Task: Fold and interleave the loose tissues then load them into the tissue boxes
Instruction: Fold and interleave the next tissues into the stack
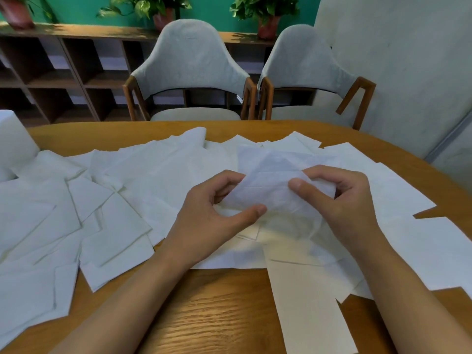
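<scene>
Wooden table [217, 310] fills the lower view, oval edge at the far side, with white loose tissues [143, 180] spread flat across most of it, overlapping in messy layers from the left edge to the right edge. Some lie unfolded, some show crease lines. One long strip [306, 302] runs toward the near edge at lower right. Both hands work at centre: left hand [212, 221] pinches the near-left part of a single tissue [268, 185] between thumb and curled fingers, while right hand [339, 200] grips its right side, thumb on top and fingers curled behind. That tissue is lifted off the pile and partly crumpled or folded between the hands, its far edge standing up; the exact fold state is unclear. A white block [12, 141] sits at the far-left edge of the table, touching the tissue pile and cut off by the frame; I cannot tell whether it is a box or a roll, and no opening shows. Behind the table are two grey padded chairs [189, 60] with wooden frames, side by side and pushed close to the table. Further back stands a brown cubby shelf [76, 72] against a teal wall [76, 8], its compartments too dim to read for contents. On top of the shelf stand three reddish pots [268, 26], each holding a leafy green plant. A pale grey wall [396, 60] is on the right.
</scene>
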`<state>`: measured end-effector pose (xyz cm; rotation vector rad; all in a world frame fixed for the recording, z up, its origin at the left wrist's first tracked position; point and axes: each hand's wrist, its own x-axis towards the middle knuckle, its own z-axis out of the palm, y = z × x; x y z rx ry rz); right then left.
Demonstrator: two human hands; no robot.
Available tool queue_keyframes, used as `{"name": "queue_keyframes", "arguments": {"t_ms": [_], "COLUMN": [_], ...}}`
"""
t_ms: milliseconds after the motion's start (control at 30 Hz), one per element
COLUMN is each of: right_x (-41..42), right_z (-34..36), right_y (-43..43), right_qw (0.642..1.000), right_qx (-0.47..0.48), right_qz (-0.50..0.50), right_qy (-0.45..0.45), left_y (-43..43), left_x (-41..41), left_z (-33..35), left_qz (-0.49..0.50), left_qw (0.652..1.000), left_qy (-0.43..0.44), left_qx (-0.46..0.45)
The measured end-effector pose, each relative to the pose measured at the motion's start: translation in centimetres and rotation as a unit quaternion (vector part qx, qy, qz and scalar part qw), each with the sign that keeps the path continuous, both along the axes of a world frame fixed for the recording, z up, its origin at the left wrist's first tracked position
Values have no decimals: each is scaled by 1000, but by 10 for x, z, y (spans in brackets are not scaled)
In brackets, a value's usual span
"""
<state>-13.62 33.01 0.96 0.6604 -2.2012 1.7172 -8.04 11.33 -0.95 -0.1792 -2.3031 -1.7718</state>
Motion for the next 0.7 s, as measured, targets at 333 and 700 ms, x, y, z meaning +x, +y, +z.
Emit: {"name": "queue_keyframes", "arguments": {"t_ms": [333, 700], "right_x": [-10, -17], "right_z": [-4, -11], "right_y": [2, -2], "right_qw": [989, 965], "right_qx": [-84, -152], "right_qz": [-9, -62], "right_qy": [-122, -205], "left_y": [-12, -5], "left_x": [-1, 1], "left_z": [14, 16], "left_qz": [48, -1], "left_qw": [991, 989], "left_qy": [-4, 26], "left_qx": [128, 143]}}
